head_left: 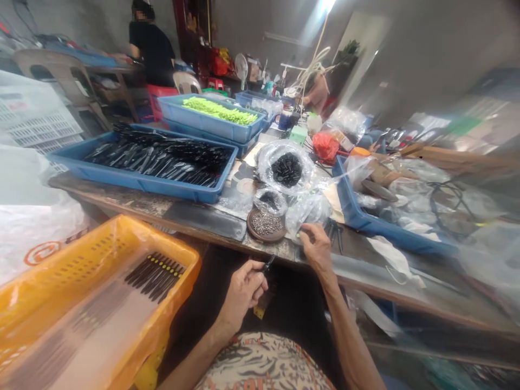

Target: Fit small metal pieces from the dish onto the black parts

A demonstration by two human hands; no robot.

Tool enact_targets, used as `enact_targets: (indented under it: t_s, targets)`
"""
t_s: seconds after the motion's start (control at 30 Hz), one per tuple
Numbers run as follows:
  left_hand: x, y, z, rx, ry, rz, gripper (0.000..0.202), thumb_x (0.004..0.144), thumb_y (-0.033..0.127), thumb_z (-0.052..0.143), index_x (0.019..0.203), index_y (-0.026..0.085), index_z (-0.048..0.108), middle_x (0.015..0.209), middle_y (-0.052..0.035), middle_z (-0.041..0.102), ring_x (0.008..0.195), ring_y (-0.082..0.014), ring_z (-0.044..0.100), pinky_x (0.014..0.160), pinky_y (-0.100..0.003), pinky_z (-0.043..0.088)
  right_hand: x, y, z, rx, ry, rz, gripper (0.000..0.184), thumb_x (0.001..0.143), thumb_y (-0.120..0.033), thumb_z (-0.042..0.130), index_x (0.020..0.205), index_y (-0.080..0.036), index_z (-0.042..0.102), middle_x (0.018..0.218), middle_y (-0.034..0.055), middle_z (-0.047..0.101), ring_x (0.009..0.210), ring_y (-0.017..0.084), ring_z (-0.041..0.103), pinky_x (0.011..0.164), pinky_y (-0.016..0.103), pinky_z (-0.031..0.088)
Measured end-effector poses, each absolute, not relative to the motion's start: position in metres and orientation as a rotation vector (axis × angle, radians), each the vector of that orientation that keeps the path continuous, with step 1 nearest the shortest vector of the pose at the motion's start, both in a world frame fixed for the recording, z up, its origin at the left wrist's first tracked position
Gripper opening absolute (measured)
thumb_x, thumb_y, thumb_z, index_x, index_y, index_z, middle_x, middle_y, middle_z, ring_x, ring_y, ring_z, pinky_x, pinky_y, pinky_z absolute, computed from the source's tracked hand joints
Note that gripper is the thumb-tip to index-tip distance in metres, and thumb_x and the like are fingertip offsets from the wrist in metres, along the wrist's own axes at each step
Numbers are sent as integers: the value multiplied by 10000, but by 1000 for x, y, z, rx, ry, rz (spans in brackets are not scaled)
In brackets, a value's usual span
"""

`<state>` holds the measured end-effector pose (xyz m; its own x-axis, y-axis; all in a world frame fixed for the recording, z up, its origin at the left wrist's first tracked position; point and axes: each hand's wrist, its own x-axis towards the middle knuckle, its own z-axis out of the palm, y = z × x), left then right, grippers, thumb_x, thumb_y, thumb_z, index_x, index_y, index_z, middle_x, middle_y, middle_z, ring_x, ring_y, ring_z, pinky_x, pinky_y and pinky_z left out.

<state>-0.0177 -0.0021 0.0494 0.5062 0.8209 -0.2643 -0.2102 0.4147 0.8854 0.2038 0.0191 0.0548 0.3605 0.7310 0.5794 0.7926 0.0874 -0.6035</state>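
Note:
My left hand (246,285) is closed around a small, slim black part (268,264), its tip pointing up and away just in front of the table edge. My right hand (318,248) reaches over the table to a clear plastic bag (307,212), fingertips pinched together at its near side. A small yellow-green spot shows by those fingertips; what they hold is too small to make out. Left of this hand stands a round brown dish (266,226) of small metal pieces. Behind it are a small bag-lined bowl (270,201) and a larger bag-lined container (286,169) with black pieces.
A blue tray (142,181) of black parts lies on the table at left, with a tray of bright green parts (219,111) beyond. An orange crate (158,238) with rows of dark parts stands at lower left. A cluttered blue bin (345,197) is at right. Two people are farther back.

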Motion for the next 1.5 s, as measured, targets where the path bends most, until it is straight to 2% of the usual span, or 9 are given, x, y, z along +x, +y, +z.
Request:
enact_targets:
  t_s: [0.23, 0.4, 0.6, 0.7, 0.83, 1.0, 1.17, 1.4, 1.5]
  targets:
    - [-14, -5, 48, 947, 784, 694, 250, 759, 343, 578, 910, 157, 508, 632, 24, 539, 441, -33, 315, 377, -161, 148, 201, 21, 49, -1745, -1473, -50, 177, 789, -224, 464, 873, -172, 611, 857, 66, 595, 773, 192, 560, 764, 327, 440]
    - [-9, -7, 46, 1023, 781, 619, 236, 757, 348, 554, 880, 152, 506, 617, 20, 535, 427, -34, 315, 368, -161, 167, 200, 23, 47, -1772, -1456, -47, 175, 781, -218, 465, 871, -177, 609, 842, 55, 587, 723, 179, 549, 738, 315, 434]
    - [-5, -6, 22, 1100, 799, 451, 247, 743, 368, 521, 868, 157, 491, 577, 26, 517, 389, -38, 303, 331, -158, 129, 199, 25, 42, -1744, -1475, -97, 168, 800, -190, 439, 851, -188, 599, 852, 59, 583, 820, 198, 566, 768, 316, 427]
    - [-3, -3, 12, 1133, 755, 405, 285, 729, 404, 531, 868, 161, 478, 564, 27, 519, 367, -41, 307, 316, -165, 156, 200, 27, 40, -1737, -1472, -111, 177, 806, -179, 426, 848, -183, 599, 841, 56, 582, 822, 195, 572, 762, 312, 428]
    - [-4, -4, 26, 1116, 762, 455, 302, 727, 414, 541, 871, 157, 477, 569, 25, 520, 376, -34, 296, 330, -162, 136, 201, 26, 40, -1736, -1474, -112, 190, 797, -180, 425, 841, -174, 609, 834, 60, 594, 804, 190, 578, 746, 305, 434]
    - [-10, -8, 57, 1007, 735, 622, 230, 751, 339, 569, 866, 153, 499, 597, 32, 509, 427, -29, 305, 376, -162, 140, 202, 23, 41, -1739, -1431, -65, 211, 785, -235, 447, 864, -167, 630, 862, 88, 639, 824, 217, 592, 767, 344, 447]
    - [-14, -5, 58, 863, 715, 694, 243, 751, 310, 599, 909, 148, 512, 647, 13, 539, 449, -31, 346, 384, -160, 150, 205, 24, 40, -1719, -1344, 3, 229, 774, -285, 474, 864, -151, 637, 887, 121, 663, 830, 240, 608, 779, 374, 457]
    - [-16, -4, 61, 741, 700, 721, 248, 730, 279, 632, 904, 144, 518, 637, 6, 549, 449, -32, 371, 380, -149, 156, 191, 1, 55, -1615, -1062, 122, 203, 733, -350, 574, 794, -166, 637, 743, 49, 669, 687, 195, 603, 670, 317, 481]
    - [-16, -3, 62, 676, 690, 716, 255, 717, 261, 643, 904, 146, 513, 634, 5, 552, 446, -32, 383, 377, -141, 162, 170, -17, 63, -1536, -1050, 299, 194, 718, -352, 616, 777, -170, 641, 692, 18, 644, 619, 161, 576, 601, 277, 470]
